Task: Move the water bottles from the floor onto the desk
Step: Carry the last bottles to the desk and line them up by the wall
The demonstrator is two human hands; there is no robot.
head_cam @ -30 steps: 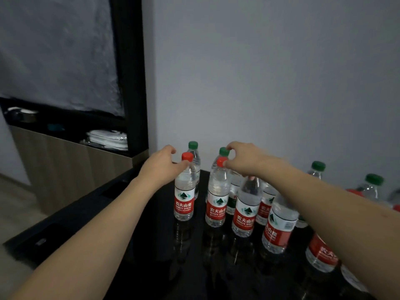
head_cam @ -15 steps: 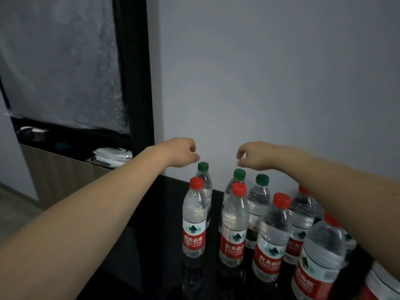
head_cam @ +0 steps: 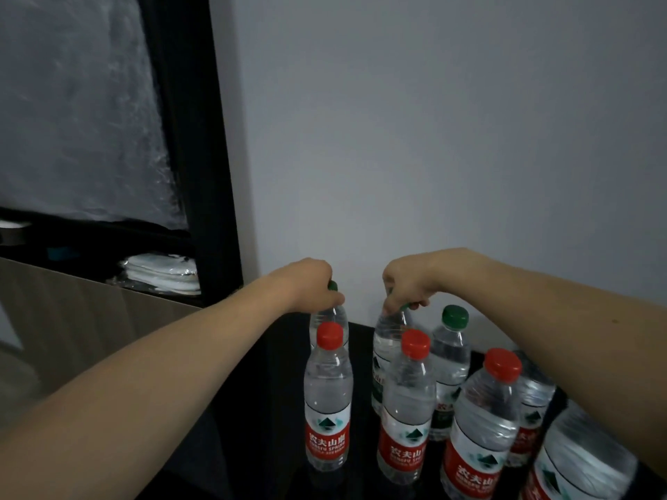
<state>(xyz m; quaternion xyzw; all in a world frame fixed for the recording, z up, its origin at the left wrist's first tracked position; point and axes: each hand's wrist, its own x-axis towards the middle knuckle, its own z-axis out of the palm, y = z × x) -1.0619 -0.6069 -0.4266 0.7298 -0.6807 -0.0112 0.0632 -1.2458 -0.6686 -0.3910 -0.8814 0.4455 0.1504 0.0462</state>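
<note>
Several clear water bottles with red or green caps stand on the glossy black desk (head_cam: 274, 409). My left hand (head_cam: 310, 286) grips the green cap of a back-row bottle (head_cam: 334, 319) at the left. My right hand (head_cam: 408, 283) pinches the green cap of another back-row bottle (head_cam: 388, 330) beside it. Both bottles are partly hidden behind red-capped bottles: one (head_cam: 327, 395) at the front left, another (head_cam: 408, 402) next to it. A third green-capped bottle (head_cam: 451, 351) stands free to the right of my right hand.
A grey wall (head_cam: 433, 138) rises right behind the bottles. To the left stand a black vertical frame (head_cam: 202, 175) and a wooden cabinet (head_cam: 72, 319) holding white folded items (head_cam: 162, 272). More red-labelled bottles (head_cam: 483, 424) crowd the desk's right side under my right forearm.
Both hands came down from above the bottles onto the green caps of two back-row bottles and closed on them. The camera has moved closer to the bottles.
</note>
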